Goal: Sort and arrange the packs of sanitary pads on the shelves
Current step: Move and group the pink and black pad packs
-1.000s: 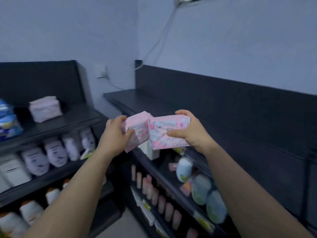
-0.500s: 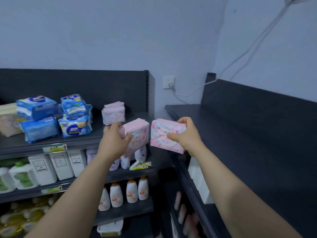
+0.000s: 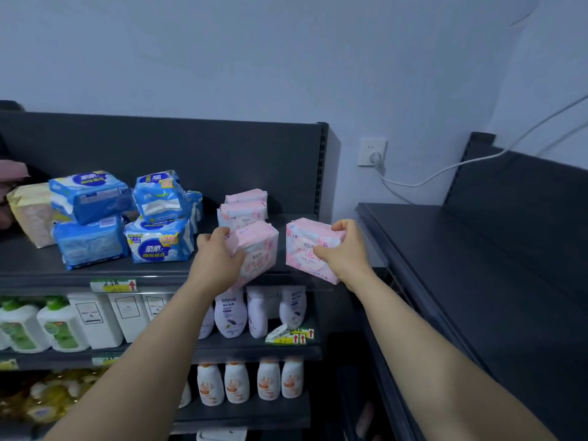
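Note:
My left hand grips a pink pack of sanitary pads at the front of the top dark shelf. My right hand grips a second pink pack just to its right, over the shelf's right end. Behind them two more pink packs lie stacked near the back panel. Several blue packs are piled to the left on the same shelf.
A beige pack sits at the far left of the top shelf. White bottles and boxes fill the lower shelves. To the right stands another dark shelf unit. A wall socket with a white cable is between them.
The view has swung left from the right shelf unit to the left one. Both hands carried the pink packs along and now hold them apart at the top shelf's front edge.

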A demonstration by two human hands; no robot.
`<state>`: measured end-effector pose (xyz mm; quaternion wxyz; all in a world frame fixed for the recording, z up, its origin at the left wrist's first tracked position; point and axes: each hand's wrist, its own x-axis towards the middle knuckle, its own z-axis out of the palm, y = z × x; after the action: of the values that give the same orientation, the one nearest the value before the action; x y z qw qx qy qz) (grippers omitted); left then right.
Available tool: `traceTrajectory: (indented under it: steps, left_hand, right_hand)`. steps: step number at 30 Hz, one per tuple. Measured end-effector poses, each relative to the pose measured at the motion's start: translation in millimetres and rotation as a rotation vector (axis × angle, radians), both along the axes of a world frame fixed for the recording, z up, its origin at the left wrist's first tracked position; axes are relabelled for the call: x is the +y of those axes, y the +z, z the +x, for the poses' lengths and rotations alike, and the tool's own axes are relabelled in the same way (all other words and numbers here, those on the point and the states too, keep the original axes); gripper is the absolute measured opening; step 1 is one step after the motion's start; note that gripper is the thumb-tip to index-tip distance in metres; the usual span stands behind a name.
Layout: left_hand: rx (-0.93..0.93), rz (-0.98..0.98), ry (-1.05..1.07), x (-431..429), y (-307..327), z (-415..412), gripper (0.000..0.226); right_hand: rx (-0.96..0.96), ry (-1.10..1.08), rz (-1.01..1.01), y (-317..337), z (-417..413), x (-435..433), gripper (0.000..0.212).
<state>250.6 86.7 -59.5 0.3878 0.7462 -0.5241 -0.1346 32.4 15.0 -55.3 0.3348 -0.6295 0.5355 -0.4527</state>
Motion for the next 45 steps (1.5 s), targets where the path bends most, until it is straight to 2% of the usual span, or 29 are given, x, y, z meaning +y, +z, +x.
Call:
traceTrajectory:
  steps: [11, 15, 20, 24, 32, 39, 45]
  left_hand:
    - [-0.112, 0.088, -0.146, -122.0, -22.4, 54.1, 0.055]
    - [-0.328, 0.089, -0.135, -152.5, -28.9, 65.2, 0.066]
    - [-0.592, 0.011, -0.097, -184.5, -30.5, 73.1, 0.069]
    - [-0.697, 0.031, -0.146, -209.4, -26.1, 78.5, 0.071]
    - [-0.68, 0.083, -0.235, -224.3, -24.0, 85.1, 0.076]
    - [-0.609, 0.108, -0.276, -219.1, -21.6, 86.3, 0.074]
    - [-0.634, 0.01, -0.286, -210.5, -10.8, 68.4, 0.06]
  right_hand:
    - [0.093, -0.1, 0.028, -22.0, 54.5, -107.7, 0.045]
    - [0.11, -0.115, 0.029, -34.1, 70.0, -139.9, 0.045]
    - [0.172, -0.116, 0.034, -41.4, 86.7, -176.2, 0.043]
    - [0.217, -0.1, 0.026, -39.7, 95.9, -201.2, 0.041]
    - [0.295, -0.084, -0.037, -41.4, 115.9, -229.0, 0.043]
    - [0.28, -0.109, -0.114, -34.2, 105.6, -211.7, 0.044]
    - [0.483, -0.112, -0.22, -29.9, 81.4, -178.8, 0.042]
